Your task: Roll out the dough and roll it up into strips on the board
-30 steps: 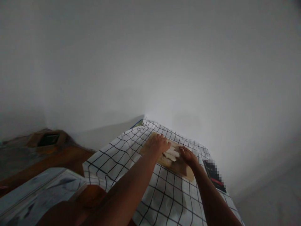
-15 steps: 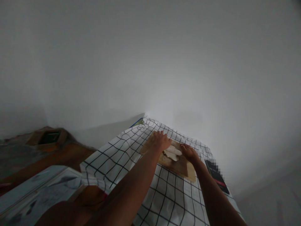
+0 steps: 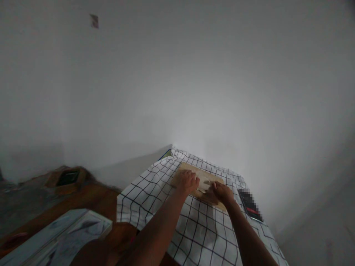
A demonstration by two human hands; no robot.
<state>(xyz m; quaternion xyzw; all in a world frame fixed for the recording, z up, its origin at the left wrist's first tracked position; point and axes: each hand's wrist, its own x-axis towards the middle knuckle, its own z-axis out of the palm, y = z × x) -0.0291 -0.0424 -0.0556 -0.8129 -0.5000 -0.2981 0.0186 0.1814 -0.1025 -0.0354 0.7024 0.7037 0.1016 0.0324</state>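
A pale, soft-looking piece like dough (image 3: 204, 183) lies on a wooden board (image 3: 213, 176), set on a white cloth with a black grid (image 3: 194, 218). At its left end is my left hand (image 3: 189, 181), fingers curled down over it. My right hand (image 3: 222, 191) closes on the right end, its fingers bent together. Both hands rest over the board, and between them the middle of the pale piece shows. My fingers hide its two ends, so its full outline cannot be made out.
A dark flat item with a red stripe (image 3: 251, 205) lies at the cloth's right edge. Left of the table stand a pale box-like piece (image 3: 69, 232) and, farther off, a wooden frame with a dark centre (image 3: 68, 177). The wall (image 3: 194, 92) rises right behind the table.
My view has shifted, so the table sits lower in the picture. Both hands have come slightly nearer to me over the board, and my left fingers are more curled than before.
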